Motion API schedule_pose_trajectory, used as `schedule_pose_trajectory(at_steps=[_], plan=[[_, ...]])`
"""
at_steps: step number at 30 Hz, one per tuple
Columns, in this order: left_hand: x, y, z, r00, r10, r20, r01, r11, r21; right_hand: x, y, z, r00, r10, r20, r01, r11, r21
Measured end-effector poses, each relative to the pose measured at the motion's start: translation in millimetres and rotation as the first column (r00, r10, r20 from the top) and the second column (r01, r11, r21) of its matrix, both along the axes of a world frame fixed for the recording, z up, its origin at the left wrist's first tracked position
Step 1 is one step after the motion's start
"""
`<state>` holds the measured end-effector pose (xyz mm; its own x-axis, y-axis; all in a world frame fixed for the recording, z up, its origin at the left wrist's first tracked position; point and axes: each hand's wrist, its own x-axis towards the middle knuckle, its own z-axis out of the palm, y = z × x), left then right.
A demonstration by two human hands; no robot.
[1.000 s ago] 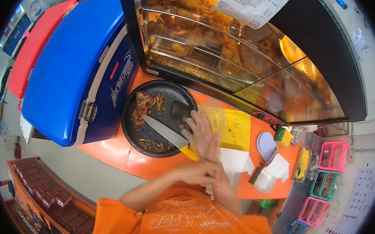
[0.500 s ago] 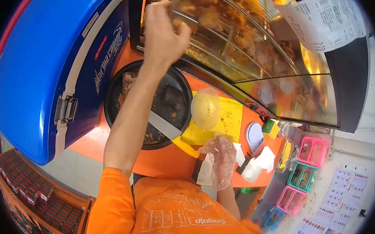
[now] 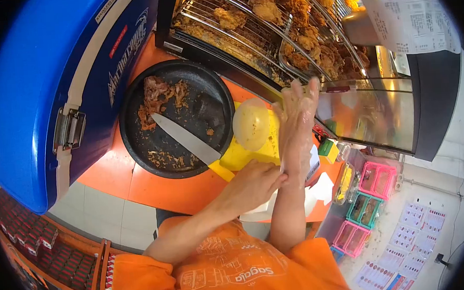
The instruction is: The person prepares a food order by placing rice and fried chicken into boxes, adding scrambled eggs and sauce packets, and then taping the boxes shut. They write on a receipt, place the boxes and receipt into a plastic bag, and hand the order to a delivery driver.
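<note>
My right hand (image 3: 298,111), in a clear plastic glove, is raised in front of the display cabinet with its fingers stretched out. My left hand (image 3: 255,183) is bare and closed at the right wrist, pinching the cuff of the plastic glove (image 3: 290,154). Left of the hands, a knife (image 3: 186,140) with a yellow handle lies across the round black pan (image 3: 210,90). Its tip touches a piece of browned meat (image 3: 157,94), with crumbs around it. A pale, rounded bowl (image 3: 250,125) sits on the yellow cutting board (image 3: 241,154) beside the pan.
Fried chicken (image 3: 266,7) fills wire racks in the cabinet (image 3: 170,45) ahead. A blue cooler box (image 3: 33,104) stands left. White paper (image 3: 325,187), a yellow-green box (image 3: 328,151) and small coloured baskets (image 3: 377,178) are at right. A receipt (image 3: 416,25) hangs above.
My left hand has come down from the cabinet glass to my right wrist. The gloved right hand has risen from beside the knife handle. The chicken racks at the left now show without glass over them.
</note>
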<state>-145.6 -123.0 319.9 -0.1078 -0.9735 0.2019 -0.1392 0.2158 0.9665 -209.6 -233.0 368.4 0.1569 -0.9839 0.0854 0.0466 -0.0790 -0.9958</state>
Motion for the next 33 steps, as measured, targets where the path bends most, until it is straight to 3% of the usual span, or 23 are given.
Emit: schedule_pose_trajectory(at_steps=[1,2,3,5,7,10,11,13,17,20,25,26,29,31,32,33], plan=[[1,-2,0,1.000,0.024,0.003,-0.023,0.999,-0.038,7,-11,0,1.000,-0.005,0.002,0.005,1.000,-0.001],[9,-4,-1,0.999,-0.001,-0.040,0.005,0.995,0.099,16,-26,-2,0.963,-0.056,-0.263,-0.010,0.969,-0.245],[15,-2,-5,0.999,-0.010,-0.038,0.014,0.995,0.099,24,-42,-3,0.855,-0.172,-0.489,-0.086,0.884,-0.460],[24,5,-14,0.992,-0.093,0.080,0.082,0.987,0.139,37,-87,7,0.632,-0.435,-0.641,-0.205,0.704,-0.680],[24,32,-25,0.998,-0.052,0.045,0.046,0.991,0.126,40,-129,3,0.317,-0.383,-0.868,-0.293,0.831,-0.473],[39,82,-51,0.998,0.021,0.059,-0.036,0.960,0.276,47,-155,22,0.187,-0.385,-0.904,-0.234,0.876,-0.422],[46,101,-60,0.995,0.047,0.084,-0.072,0.943,0.323,46,-160,17,0.175,-0.465,-0.868,-0.191,0.849,-0.493],[62,133,-63,0.992,0.052,0.112,-0.103,0.848,0.520,58,-167,25,-0.097,-0.404,-0.910,-0.050,0.915,-0.400],[75,174,-66,0.979,0.136,0.153,-0.202,0.747,0.634,58,-206,27,-0.005,-0.531,-0.847,-0.026,0.847,-0.531],[77,183,-68,0.952,0.273,0.139,-0.297,0.709,0.639,44,-265,14,0.024,-0.424,-0.905,-0.215,0.882,-0.419],[66,191,-76,0.909,0.397,0.127,-0.374,0.643,0.668,-8,-357,2,-0.167,-0.188,-0.968,-0.494,0.865,-0.083],[63,193,-81,0.908,0.399,0.127,-0.377,0.648,0.662,-16,-368,10,-0.293,-0.055,-0.954,-0.473,0.876,0.095],[62,201,-92,0.901,0.412,0.138,-0.391,0.630,0.671,32,-280,24,-0.015,-0.016,-1.000,-0.264,0.965,-0.012],[64,205,-92,0.894,0.415,0.169,-0.400,0.570,0.718,30,-278,9,-0.001,-0.315,-0.949,-0.250,0.919,-0.305],[64,209,-96,0.894,0.413,0.176,-0.404,0.571,0.715,24,-283,15,0.112,-0.190,-0.975,-0.200,0.957,-0.210],[63,214,-101,0.868,0.467,0.168,-0.441,0.569,0.694,21,-279,13,0.117,-0.193,-0.974,-0.197,0.957,-0.214]])
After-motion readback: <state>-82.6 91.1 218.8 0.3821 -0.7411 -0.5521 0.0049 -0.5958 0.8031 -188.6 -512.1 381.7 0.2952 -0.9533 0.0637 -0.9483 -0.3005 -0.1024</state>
